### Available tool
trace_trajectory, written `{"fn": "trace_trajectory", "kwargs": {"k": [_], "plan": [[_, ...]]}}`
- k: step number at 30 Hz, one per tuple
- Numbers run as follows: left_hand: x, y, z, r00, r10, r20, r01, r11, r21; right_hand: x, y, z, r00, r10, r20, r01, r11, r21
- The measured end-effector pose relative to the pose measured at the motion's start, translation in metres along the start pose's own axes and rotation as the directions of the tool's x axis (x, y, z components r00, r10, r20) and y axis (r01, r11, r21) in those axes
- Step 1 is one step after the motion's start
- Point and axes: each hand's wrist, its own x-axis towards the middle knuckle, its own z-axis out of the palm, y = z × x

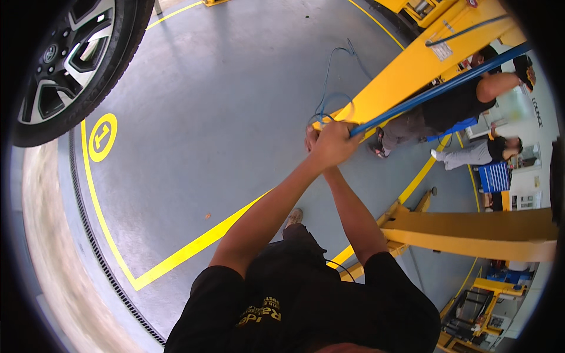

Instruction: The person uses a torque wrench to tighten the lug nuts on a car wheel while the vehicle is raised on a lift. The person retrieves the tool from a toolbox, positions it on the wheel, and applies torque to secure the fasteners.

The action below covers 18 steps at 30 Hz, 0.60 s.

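Observation:
A blue hose (pixel 400 107) runs in a taut bundle from the upper right along a yellow lift column (pixel 406 65) down to my hands. My left hand (pixel 336 144) is closed around it, knuckles up. Just beyond and to the left, partly covered by the left one, my right hand (pixel 311 139) has curled fingers around the hose where its loose part comes out. My forearms cross near the wrists. From the hands a thin loose loop of the hose (pixel 325 88) trails toward the grey floor ahead.
A car wheel (pixel 76 65) hangs at the upper left. A person in dark clothes (pixel 429 115) stands beside the column; another in grey trousers (pixel 474 154) is farther right, near a blue tool cabinet (pixel 494 177). A yellow lift beam (pixel 471 229) juts in from the right. Yellow lines (pixel 194 244) mark the floor.

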Motion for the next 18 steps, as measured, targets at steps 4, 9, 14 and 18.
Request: {"fn": "trace_trajectory", "kwargs": {"k": [4,9,14,18], "plan": [[-0.004,0.016,-0.031,1.0,-0.027,0.001,0.027,0.995,-0.1,-0.014,-0.065,0.028,0.967,0.231,-0.109,-0.125,0.8,0.587],[-0.008,0.062,-0.043,0.993,-0.103,0.051,0.104,0.995,-0.011,-0.027,-0.056,0.016,0.998,0.015,-0.06,0.042,0.552,0.833],[-0.021,0.044,-0.086,0.972,-0.217,0.09,0.211,0.975,0.073,-0.051,-0.1,0.102,0.985,-0.06,-0.163,0.066,0.997,0.03],[-0.026,0.046,-0.108,0.94,-0.339,0.037,0.339,0.941,0.027,-0.055,-0.099,0.124,0.978,0.075,-0.192,-0.052,0.991,0.12]]}}
